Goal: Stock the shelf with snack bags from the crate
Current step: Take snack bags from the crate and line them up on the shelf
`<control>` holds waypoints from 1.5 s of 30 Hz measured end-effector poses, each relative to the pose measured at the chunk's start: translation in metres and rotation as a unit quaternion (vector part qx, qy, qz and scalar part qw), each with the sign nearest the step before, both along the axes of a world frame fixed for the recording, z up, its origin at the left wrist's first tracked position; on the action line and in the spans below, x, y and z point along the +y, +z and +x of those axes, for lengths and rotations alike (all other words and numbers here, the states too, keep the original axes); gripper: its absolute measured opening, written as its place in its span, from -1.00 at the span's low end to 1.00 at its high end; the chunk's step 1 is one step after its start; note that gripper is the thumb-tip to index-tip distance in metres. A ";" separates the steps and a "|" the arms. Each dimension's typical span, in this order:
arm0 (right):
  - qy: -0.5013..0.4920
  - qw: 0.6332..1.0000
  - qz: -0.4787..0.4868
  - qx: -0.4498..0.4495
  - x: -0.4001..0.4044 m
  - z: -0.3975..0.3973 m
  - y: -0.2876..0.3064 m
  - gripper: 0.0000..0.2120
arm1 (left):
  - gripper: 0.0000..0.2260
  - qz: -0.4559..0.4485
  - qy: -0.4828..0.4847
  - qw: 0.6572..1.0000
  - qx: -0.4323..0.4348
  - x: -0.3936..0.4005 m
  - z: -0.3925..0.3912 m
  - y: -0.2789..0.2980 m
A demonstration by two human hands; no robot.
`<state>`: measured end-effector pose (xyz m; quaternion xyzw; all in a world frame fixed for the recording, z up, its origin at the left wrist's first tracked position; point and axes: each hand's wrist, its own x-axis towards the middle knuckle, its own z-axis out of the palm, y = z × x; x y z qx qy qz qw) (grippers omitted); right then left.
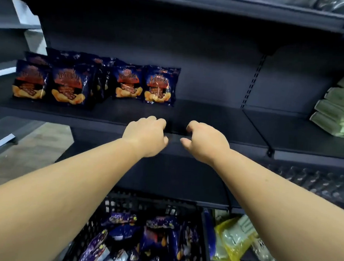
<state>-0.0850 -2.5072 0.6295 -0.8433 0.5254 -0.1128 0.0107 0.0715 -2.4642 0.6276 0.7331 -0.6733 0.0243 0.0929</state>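
Several dark blue snack bags (pixel 159 85) stand upright in rows on the left half of the black shelf (pixel 207 120). Below me a black plastic crate (pixel 149 205) holds more dark blue snack bags (pixel 157 235), lying loose. My left hand (pixel 147 136) and my right hand (pixel 204 142) hover side by side over the shelf's front edge, just right of the standing bags. Both have curled, slightly parted fingers and hold nothing. A small gap separates the two hands.
Stacked green packs (pixel 337 113) lie at the right end of the shelf. Yellow and clear packets (pixel 233 239) sit on a lower shelf right of the crate. Another shelf board (pixel 273 14) hangs overhead. An upright slotted rail (pixel 253 80) divides the back panel.
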 end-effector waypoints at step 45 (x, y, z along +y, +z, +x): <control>-0.056 0.917 0.392 0.038 0.042 -0.004 -0.404 -0.68 | -0.47 0.361 0.203 0.856 0.310 0.008 0.003 -0.422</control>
